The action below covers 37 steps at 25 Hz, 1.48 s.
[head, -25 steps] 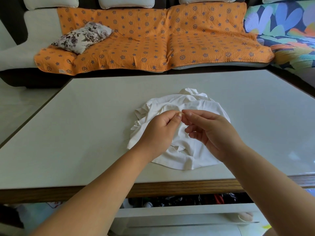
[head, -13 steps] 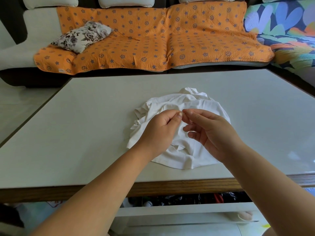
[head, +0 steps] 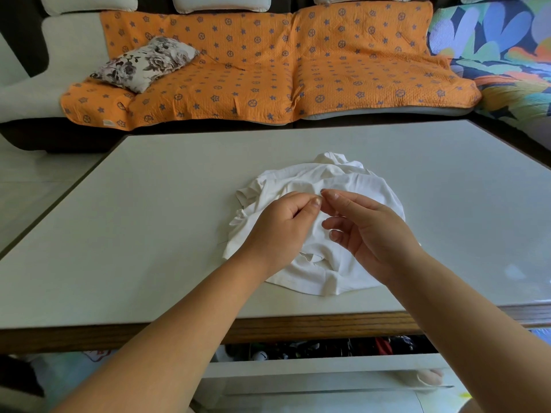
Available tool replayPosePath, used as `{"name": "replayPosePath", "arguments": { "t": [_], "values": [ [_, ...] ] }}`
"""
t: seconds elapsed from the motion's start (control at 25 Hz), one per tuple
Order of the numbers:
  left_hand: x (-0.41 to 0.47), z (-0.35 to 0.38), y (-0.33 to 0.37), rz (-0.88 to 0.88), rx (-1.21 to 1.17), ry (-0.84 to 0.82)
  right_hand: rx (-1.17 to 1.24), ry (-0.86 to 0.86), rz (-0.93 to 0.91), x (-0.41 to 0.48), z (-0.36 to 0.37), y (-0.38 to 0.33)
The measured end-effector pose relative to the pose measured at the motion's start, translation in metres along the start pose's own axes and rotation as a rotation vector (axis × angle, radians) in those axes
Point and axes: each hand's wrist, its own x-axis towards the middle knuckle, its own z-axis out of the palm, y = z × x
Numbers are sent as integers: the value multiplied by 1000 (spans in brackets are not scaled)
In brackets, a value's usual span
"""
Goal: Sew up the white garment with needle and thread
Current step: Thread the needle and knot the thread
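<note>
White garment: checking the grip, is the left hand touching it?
Cannot tell. Head view: left hand overlaps the white garment, hiding any contact or gap.

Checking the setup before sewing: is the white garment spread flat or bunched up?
Bunched up: the white garment lies in a crumpled, creased heap on the table.

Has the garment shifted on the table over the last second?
No. The garment keeps its spot on the table, with the same gap to the near edge. Only the whole view drifted slightly.
</note>
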Motion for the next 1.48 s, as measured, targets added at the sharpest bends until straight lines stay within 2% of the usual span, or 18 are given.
{"name": "replayPosePath", "arguments": {
  "t": [1.04, 1.48],
  "values": [
    [1, -2, -1, -35, -4, -59, -3, -109, 45, -1, 2, 1],
    [-1, -4, -2, -9, 29, -55, -74, -55, 25, -3, 2, 2]
  ]
}}
